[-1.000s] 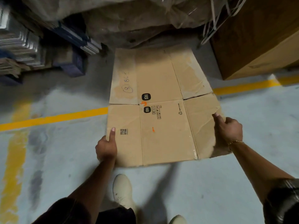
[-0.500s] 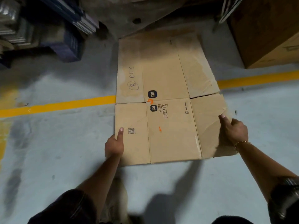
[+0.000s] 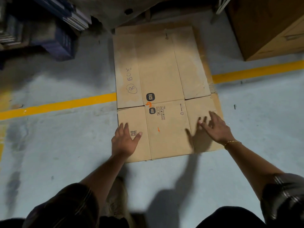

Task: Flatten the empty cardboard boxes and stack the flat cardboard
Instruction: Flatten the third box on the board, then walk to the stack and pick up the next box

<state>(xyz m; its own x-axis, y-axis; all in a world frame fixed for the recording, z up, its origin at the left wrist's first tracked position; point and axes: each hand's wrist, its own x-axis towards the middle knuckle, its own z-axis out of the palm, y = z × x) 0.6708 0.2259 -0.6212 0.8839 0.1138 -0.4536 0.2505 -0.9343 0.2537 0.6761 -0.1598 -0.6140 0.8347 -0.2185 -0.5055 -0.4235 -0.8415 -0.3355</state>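
A flattened brown cardboard box (image 3: 166, 134) with a black logo and a QR code lies on the grey floor, on top of another flat cardboard sheet (image 3: 158, 63) marked "BOX". My left hand (image 3: 125, 140) is spread, fingers straight, over the near left panel by the QR code. Over the near right panel, my right hand (image 3: 213, 127) is spread too, fingers splayed and slightly blurred. Neither hand holds anything. Whether the palms touch the cardboard is unclear.
A yellow floor line (image 3: 57, 106) runs left to right under the cardboard. A big brown carton (image 3: 266, 25) stands at the back right. Dark blue stacked goods (image 3: 54, 35) sit at the back left, and plastic-wrapped goods (image 3: 125, 9) behind the cardboard.
Both hands let go of the box's side edges and now spread flat over it. The box has dropped flat onto the sheet beneath, and the view has moved closer.
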